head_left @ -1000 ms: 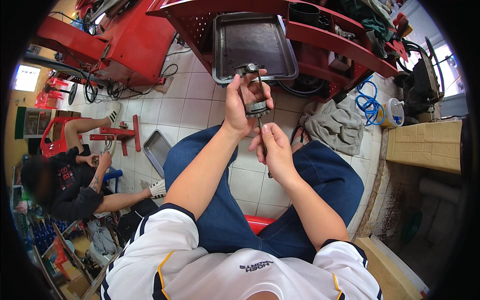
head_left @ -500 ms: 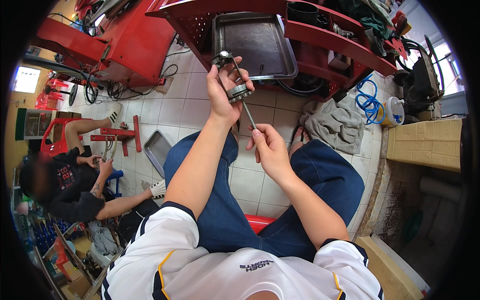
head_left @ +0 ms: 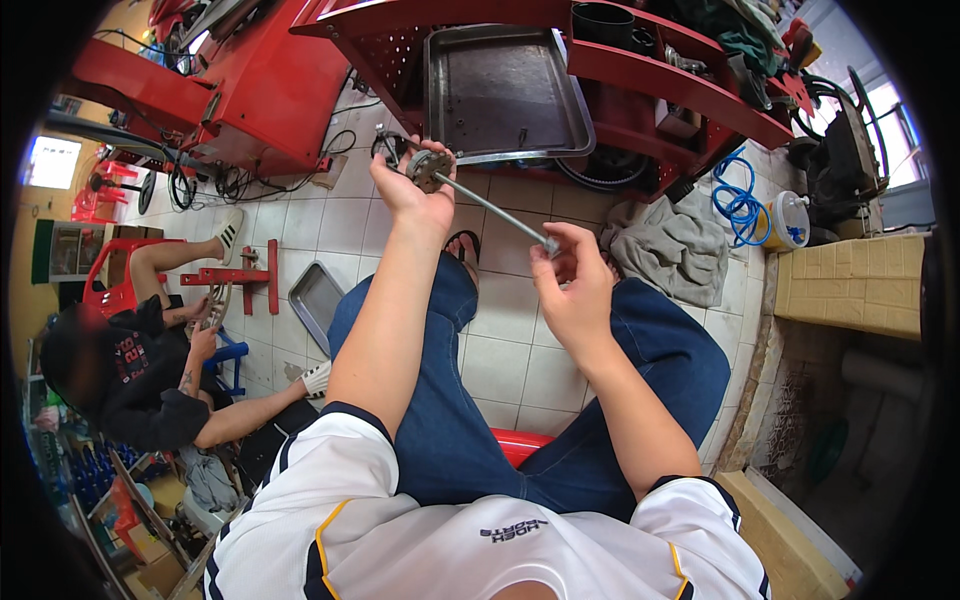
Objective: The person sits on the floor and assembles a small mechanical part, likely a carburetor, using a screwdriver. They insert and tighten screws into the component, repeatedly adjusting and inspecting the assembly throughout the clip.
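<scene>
White square floor tiles [head_left: 497,365] are spreading beneath the work, with a red metal trolley [head_left: 680,95] standing beyond and a dark rectangular metal tray [head_left: 505,80] sitting at its front. I am holding everything up in the air, just beside the tray's near left corner.

My left grip [head_left: 412,197] is cupping a round grey metal disc [head_left: 428,170], its fingers curling around the rim, while a dark metal frame [head_left: 388,150] is showing behind the disc. My right grip [head_left: 582,278] is pinching the near end of a long, thin grey steel rod [head_left: 492,210], thumb against fingertips; how firmly, I cannot tell. That rod is slanting from the disc's face down toward my right side.

As for progress, the rod is meeting the disc and the two grips are sharing one assembly, so nothing of it is resting in the tray. Whether the rod is sitting loose, threaded or fully seated I cannot tell, so how much is remaining stays unclear.

Off to the left, a seated co-worker in a dark top [head_left: 135,370] is handling something too small to make out, near a shallow grey tray [head_left: 314,300] lying on the floor.
</scene>
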The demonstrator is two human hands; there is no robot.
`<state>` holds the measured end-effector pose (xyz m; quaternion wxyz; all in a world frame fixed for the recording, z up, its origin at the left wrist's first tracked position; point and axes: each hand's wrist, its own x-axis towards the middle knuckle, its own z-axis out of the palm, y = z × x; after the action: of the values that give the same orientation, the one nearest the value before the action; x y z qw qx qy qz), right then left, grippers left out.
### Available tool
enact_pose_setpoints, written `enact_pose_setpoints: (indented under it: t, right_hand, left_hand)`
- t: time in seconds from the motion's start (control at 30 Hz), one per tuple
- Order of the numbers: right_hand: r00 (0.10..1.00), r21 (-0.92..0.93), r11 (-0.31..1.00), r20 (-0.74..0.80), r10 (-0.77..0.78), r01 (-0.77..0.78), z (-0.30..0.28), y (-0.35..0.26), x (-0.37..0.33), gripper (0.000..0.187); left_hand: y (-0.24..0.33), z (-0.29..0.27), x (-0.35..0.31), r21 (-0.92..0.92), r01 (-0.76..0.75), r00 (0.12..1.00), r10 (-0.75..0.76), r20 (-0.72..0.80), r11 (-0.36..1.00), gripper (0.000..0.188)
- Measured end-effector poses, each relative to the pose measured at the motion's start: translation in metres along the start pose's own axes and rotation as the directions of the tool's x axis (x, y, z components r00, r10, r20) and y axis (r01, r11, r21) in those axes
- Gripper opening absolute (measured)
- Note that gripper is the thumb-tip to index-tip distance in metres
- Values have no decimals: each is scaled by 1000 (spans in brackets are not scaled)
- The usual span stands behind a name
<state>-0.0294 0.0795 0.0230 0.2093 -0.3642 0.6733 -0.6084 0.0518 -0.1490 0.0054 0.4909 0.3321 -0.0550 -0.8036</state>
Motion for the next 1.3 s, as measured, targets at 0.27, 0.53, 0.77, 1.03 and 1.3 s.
enact_pose_setpoints:
  t: [0.27,0.53,0.77,1.03,1.3]
  right_hand:
    - [950,-232,924,-3,-312,303,-16,-5,8,25]
    - [956,-326,901,27,-294,286,-23,-2,12,20]
    - [973,-350,908,50,-225,228,-20,-1,8,22]
    - [963,93,967,152,221,-236,-12,2,1,48]
    - [646,252,643,576,501,-723,-21,-1,7,59]
  left_hand:
    - [2,-1,4,-9,24,994,-24,-103,1000,56]
    - [0,1,0,-10,11,997,-12,-73,1000,56]
    - [0,-1,1,-10,24,999,-24,27,1000,55]
    - [-4,4,-6,0,-34,996,34,86,999,56]
    - [0,4,-5,56,-74,976,61,208,996,60]
